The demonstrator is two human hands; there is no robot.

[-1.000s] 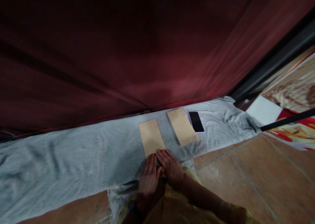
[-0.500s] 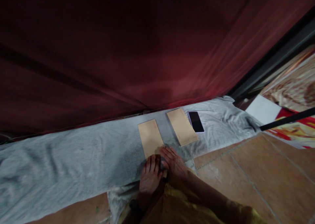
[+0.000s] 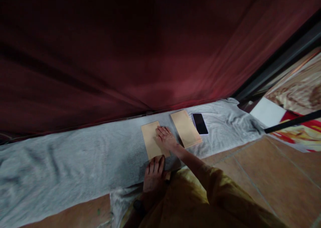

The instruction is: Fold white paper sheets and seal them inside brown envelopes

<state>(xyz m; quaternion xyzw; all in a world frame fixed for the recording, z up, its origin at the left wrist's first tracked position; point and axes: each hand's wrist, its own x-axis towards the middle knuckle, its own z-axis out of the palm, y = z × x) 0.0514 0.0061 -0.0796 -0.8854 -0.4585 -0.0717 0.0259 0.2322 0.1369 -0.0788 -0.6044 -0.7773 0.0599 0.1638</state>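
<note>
A tan paper envelope (image 3: 150, 139) lies flat on the grey cloth (image 3: 100, 154) in front of me. My right hand (image 3: 167, 139) rests on its right side, fingers stretched out and pointing left. At the envelope's near edge, my left hand (image 3: 153, 176) lies with its fingers extended, fingertips touching the paper. A second tan envelope (image 3: 185, 129) lies just right of my right hand, apart from it. Beyond that one is a dark-screened phone (image 3: 200, 123), face up. Part of a small tan piece (image 3: 168, 175) shows beside my left hand; what it belongs to is hidden.
A dark red curtain (image 3: 155, 71) hangs along the cloth's far side. To the right are a black metal bar (image 3: 293, 121), a white sheet (image 3: 268, 111) and printed posters (image 3: 301, 131). Brown floor tiles (image 3: 250, 174) lie below the cloth's near edge.
My right hand has slid forward, away from me, from the envelope's near corner up its right side. My left hand has stayed nearly in place at the near edge.
</note>
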